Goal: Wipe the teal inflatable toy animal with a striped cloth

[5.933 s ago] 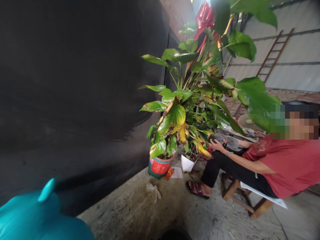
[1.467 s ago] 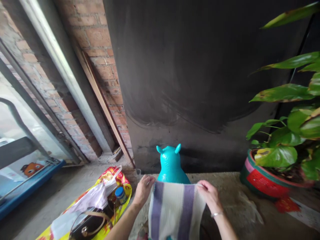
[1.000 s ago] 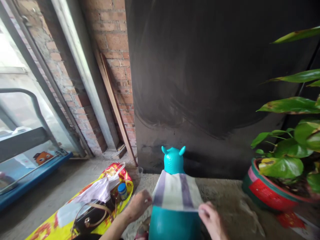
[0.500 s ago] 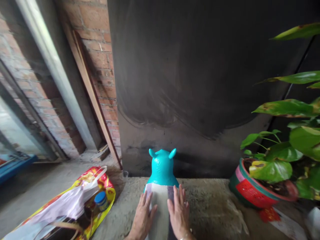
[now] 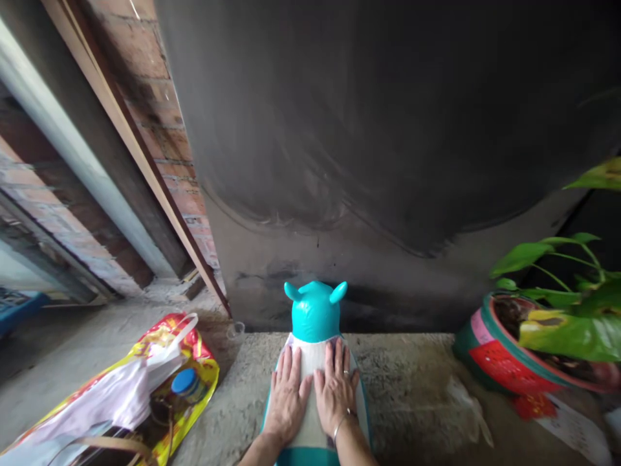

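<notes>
A shiny turquoise animal-shaped toy [image 5: 315, 317], with two small ears or horns on its head, stands low in the middle, facing the dark board. Over its back lies a pale cloth [image 5: 310, 356] with faint purplish stripes, reaching up to the neck. Flat on the left part of the cloth rests my left hand [image 5: 287, 396], its fingers stretched out. My right hand [image 5: 336, 391], with a ring and a bracelet, presses flat on the right part, fingers extended. Part of the cloth is hidden beneath both palms. Turquoise shows again behind the cloth, at the bottom edge.
A large dark board [image 5: 339, 162] rises right ahead. On the left floor lies a red and yellow bag [image 5: 206, 382] holding a blue-lidded jar [image 5: 185, 383] and pale cloth. To the right stands a potted plant [image 5: 504, 349]. A wooden plank [image 5: 140, 162] leans by the brick wall.
Both hands have moved forward along the toy's back, nearer its head. The cloth's front edge now sits higher, at the neck. The view has shifted slightly.
</notes>
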A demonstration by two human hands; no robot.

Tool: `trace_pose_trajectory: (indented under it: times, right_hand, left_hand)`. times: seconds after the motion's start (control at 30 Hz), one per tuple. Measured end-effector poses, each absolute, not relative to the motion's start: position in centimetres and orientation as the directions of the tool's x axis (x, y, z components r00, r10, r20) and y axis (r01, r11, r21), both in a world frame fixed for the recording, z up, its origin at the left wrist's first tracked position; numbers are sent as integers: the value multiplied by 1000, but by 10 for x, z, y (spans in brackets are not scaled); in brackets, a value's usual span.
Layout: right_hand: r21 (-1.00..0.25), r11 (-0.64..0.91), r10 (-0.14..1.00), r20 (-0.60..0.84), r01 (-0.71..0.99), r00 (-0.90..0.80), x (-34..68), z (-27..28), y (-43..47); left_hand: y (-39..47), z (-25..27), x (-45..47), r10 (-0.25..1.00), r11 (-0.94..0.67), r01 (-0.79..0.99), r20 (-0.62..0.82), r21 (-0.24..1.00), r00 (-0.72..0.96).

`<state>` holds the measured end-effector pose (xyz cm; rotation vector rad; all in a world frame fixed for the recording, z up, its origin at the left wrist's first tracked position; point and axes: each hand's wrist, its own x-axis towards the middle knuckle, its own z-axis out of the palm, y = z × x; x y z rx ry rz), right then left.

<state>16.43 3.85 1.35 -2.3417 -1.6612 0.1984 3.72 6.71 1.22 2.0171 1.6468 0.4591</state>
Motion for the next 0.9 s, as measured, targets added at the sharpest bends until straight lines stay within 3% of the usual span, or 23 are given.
trace_pose_trajectory:
  times: [0.1,0.23,0.43,0.6,0.9]
  right_hand:
    - [-284,-358,928,-2,889,373,153,18,24]
    - [-173,-427,903,-27,888,429,131,14,-22]
    - [-59,-305,949,64,950,309,124,-8,-89]
    - [-108,-134,987,79,985,143,139,-3,-72]
    - [-208,-39,995,85,977,57,142,13,8]
  left_hand:
    - [53,14,32,977,-132,818,-67,561,204]
    - [16,10,14,967,-130,826,-113,548,228]
    - [-22,8,-1,957,-89,809,-174,581,230]
    - [-2,16,4,948,-42,774,-219,631,230]
    - [74,7,14,953,54,716,-250,696,171]
